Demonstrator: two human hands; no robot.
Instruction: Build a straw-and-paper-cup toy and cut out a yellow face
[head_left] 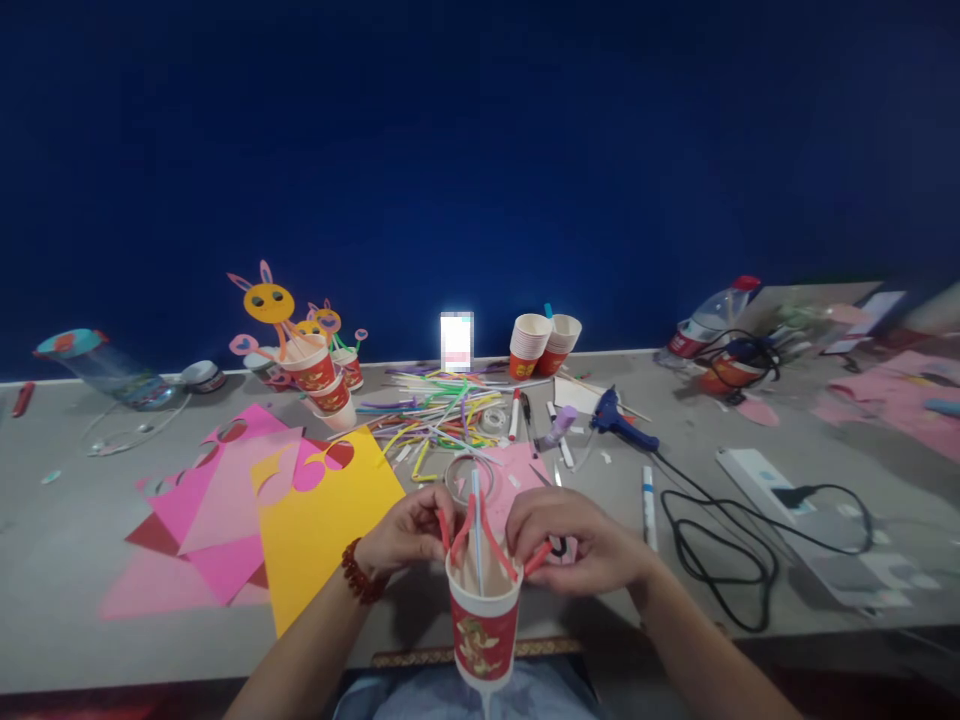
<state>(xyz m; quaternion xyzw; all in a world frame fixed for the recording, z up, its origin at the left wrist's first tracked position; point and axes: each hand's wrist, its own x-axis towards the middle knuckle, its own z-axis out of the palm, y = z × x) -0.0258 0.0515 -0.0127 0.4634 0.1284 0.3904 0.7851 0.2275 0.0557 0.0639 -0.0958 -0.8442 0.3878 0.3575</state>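
A red-and-white paper cup [486, 630] with a gold figure stands upright, low in front of my body. Red bendable stems [494, 538], like pipe cleaners, are bent over its rim, and a pale straight stick [476, 520] rises from inside. My left hand [409, 528], wearing a beaded bracelet [360, 575], pinches a red stem end at the left rim. At the right rim, the fingers of my right hand [574, 540] close around another red stem [538, 557]. Part of each stem is hidden by my fingers.
Yellow paper [330, 520] and pink sheets [240, 490] lie left. Coloured sticks [442, 410] pile up ahead, near stacked cups [529, 345]. A blue glue gun [622, 425] trails black cable towards a power strip [765, 490] on the right. Decorated cups [309, 372] stand back left.
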